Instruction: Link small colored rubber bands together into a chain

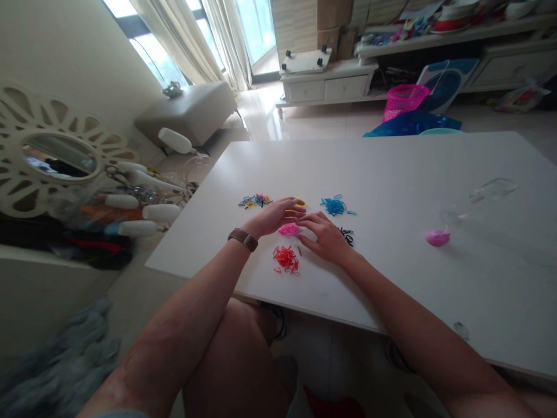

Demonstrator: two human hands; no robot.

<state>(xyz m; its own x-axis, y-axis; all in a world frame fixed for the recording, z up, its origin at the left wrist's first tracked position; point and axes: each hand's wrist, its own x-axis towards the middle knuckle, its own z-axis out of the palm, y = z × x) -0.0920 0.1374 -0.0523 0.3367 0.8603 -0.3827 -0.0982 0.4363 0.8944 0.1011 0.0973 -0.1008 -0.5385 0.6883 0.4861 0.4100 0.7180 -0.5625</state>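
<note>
My left hand reaches over the middle of the white table, its fingers stretched out and slightly apart. Partly behind those fingers lies a yellow pile. My right hand is beside it, thumb apart from the fingers, fingertips close to my left fingertips. Between and below the hands sits a pink pile. Nearer me is a red pile of small thin loops, too small to tell whether paper clips or rubber bands. A black pile is partly hidden by my right hand. I see nothing held in either hand.
A blue pile and a mixed-colour pile lie farther back. To the right are a pink-purple object and a clear container on its side. Beyond the table stand a pink basket and a low cabinet.
</note>
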